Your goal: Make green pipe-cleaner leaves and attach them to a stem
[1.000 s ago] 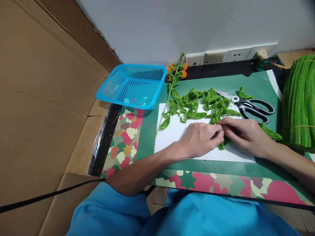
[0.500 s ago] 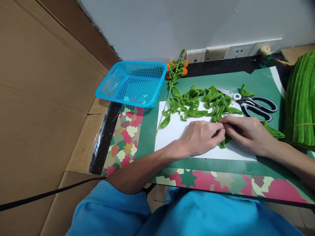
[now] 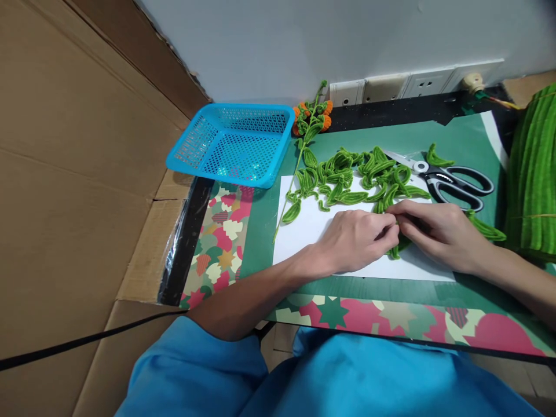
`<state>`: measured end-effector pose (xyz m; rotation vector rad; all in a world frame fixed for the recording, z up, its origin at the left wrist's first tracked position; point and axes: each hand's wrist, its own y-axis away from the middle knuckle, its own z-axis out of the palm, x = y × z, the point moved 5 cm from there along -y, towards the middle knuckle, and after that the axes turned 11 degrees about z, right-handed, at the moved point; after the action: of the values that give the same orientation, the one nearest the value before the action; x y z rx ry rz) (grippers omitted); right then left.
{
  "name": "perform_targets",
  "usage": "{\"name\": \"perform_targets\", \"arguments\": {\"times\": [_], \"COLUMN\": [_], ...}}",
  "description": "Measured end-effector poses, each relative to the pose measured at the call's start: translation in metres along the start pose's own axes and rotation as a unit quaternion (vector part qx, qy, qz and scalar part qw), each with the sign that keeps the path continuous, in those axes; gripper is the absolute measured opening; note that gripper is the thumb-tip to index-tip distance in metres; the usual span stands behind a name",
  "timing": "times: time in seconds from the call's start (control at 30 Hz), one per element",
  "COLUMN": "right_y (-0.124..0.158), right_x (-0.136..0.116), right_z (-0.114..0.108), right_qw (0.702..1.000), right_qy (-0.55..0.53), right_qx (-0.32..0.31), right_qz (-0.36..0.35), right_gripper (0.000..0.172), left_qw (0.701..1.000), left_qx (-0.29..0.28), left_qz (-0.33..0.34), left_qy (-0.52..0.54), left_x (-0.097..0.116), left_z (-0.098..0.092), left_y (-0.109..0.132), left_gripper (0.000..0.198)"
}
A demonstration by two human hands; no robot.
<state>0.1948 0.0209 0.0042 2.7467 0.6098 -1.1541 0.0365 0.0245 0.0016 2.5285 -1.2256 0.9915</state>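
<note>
My left hand [image 3: 356, 240] and my right hand [image 3: 434, 230] meet fingertip to fingertip over a white sheet [image 3: 304, 231]. Both pinch one green pipe-cleaner piece [image 3: 396, 250], whose lower end pokes out below the fingers. Just beyond the hands lies a heap of bent green pipe-cleaner leaves [image 3: 360, 176]. A long green stem with leaves and orange blossoms [image 3: 306, 136] lies to the left of the heap.
Black-handled scissors [image 3: 452, 180] lie at the back right, beside a thick bundle of green pipe cleaners [image 3: 534, 174]. A blue mesh basket [image 3: 234, 145] sits at the back left on cardboard. Wall sockets [image 3: 408, 86] line the back wall. A black cable [image 3: 87, 341] crosses the lower left.
Both hands stay pinched together on the green piece, with only small finger shifts. The view has tilted slightly, so everything sits a bit lower or higher in frame.
</note>
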Motion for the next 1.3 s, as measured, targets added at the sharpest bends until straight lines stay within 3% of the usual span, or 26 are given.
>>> {"name": "perform_targets", "arguments": {"times": [1.3], "right_y": [-0.0006], "right_x": [-0.0011], "right_z": [-0.0013], "right_qw": [1.000], "right_qy": [0.004], "right_qx": [0.001], "right_qz": [-0.001], "right_gripper": [0.018], "left_qw": [1.000], "left_qx": [0.006], "left_qz": [0.005], "left_qy": [0.009], "left_x": [0.0002], "left_z": [-0.0004], "left_y": [-0.0004], "left_gripper": [0.037]}}
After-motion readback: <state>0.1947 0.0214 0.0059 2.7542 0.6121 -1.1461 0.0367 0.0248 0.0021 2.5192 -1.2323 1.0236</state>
